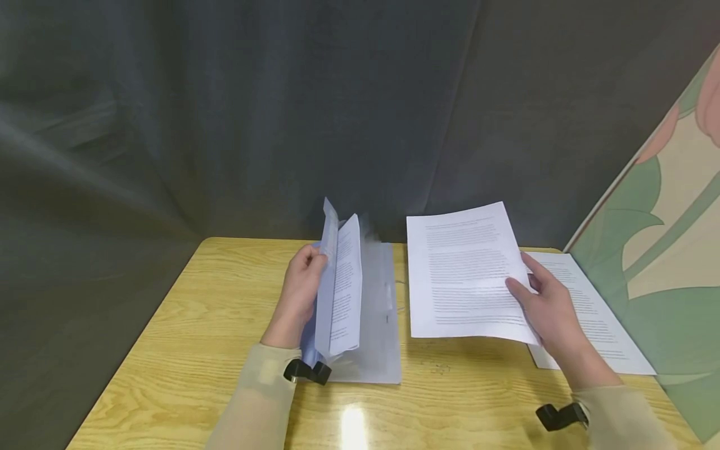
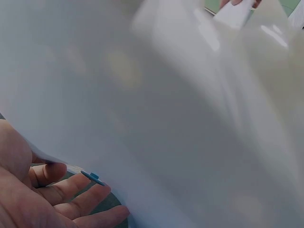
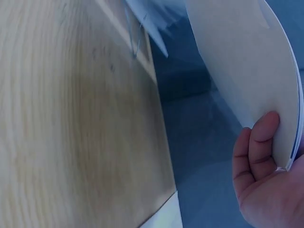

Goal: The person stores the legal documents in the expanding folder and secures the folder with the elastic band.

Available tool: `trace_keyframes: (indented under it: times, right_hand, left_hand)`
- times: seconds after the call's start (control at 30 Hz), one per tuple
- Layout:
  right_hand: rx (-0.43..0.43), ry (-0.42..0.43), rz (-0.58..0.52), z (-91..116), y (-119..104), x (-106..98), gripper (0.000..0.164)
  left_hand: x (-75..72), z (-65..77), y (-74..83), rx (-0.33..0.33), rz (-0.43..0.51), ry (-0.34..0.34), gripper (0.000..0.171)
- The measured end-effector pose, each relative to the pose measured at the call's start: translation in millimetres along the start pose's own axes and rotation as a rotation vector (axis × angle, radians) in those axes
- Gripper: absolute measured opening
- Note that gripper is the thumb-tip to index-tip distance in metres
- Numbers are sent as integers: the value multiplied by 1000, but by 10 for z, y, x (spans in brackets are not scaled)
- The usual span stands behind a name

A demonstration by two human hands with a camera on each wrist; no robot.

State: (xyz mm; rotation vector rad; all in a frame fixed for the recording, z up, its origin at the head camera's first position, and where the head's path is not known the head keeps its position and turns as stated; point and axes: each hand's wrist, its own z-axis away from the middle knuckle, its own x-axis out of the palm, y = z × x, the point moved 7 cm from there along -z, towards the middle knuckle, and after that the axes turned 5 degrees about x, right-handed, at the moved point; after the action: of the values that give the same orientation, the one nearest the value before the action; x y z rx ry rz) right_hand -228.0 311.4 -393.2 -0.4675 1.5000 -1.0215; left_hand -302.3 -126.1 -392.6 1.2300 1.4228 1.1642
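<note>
A translucent plastic document folder (image 1: 379, 350) lies opened on the table, with printed sheets (image 1: 347, 287) standing up inside it. My left hand (image 1: 300, 281) pinches the folder's raised cover, thumb over its edge. In the left wrist view that cover fills most of the picture, and a small blue fastener (image 2: 93, 178) shows by the fingers of the left hand (image 2: 61, 194). Raised to the right of the folder is a thin stack of printed paper (image 1: 464, 275). My right hand (image 1: 542, 303) grips it by the right edge, thumb on the printed face.
More printed paper (image 1: 590, 319) lies at the table's right side, partly behind the right hand. The wooden table (image 1: 185, 337) ends at a dark curtain (image 1: 337, 112) at the back. A flower-patterned panel (image 1: 669, 269) slants along the right. A thin elastic loop (image 3: 137, 40) sticks out from the folder.
</note>
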Motion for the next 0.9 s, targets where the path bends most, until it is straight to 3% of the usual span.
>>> trace_keyframes:
  times: [0.27, 0.9]
  right_hand:
    - [-21, -33, -105, 107, -203, 134, 77]
    - [-88, -129, -137, 229, -500, 478, 75]
  left_hand:
    - [-1, -13, -8, -2, 10, -1, 15]
    - [-9, -25, -3, 9, 4, 1, 14]
